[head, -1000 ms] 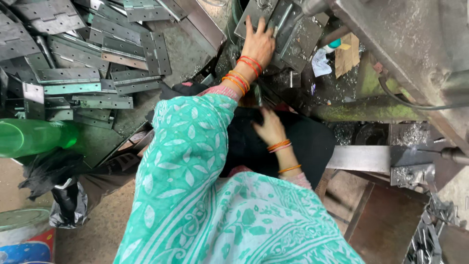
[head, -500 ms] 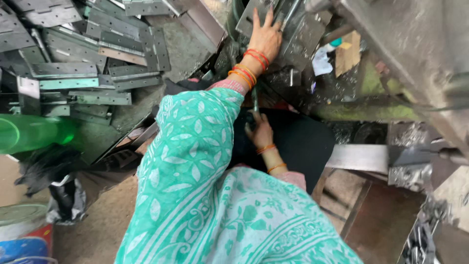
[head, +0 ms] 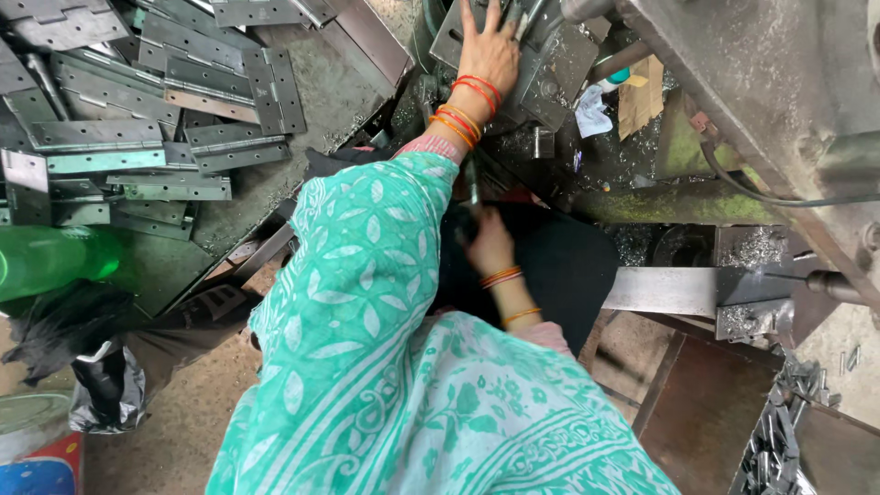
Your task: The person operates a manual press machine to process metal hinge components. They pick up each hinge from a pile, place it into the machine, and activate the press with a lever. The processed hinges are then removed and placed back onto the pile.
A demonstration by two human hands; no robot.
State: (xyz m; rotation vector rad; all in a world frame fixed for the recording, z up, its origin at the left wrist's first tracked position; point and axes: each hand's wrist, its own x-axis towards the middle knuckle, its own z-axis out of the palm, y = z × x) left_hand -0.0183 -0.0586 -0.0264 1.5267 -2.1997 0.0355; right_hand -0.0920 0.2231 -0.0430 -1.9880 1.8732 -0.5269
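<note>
L hand fingers spread flat on metal plate; R hand fingers' state unclear.

Left hand stretched forward, fingers spread, right hand curled low

We observe even, diffuse daylight with no single harsh source. The metal hinge plates at ten o'clock return a dull sheen without blown glare. Shadow deepens at centre, around the lower hand, where detail is lost. The green bottle at nine o'clock is soft and out of focus. Wide-angle distortion bends the machine body at two o'clock.
</note>
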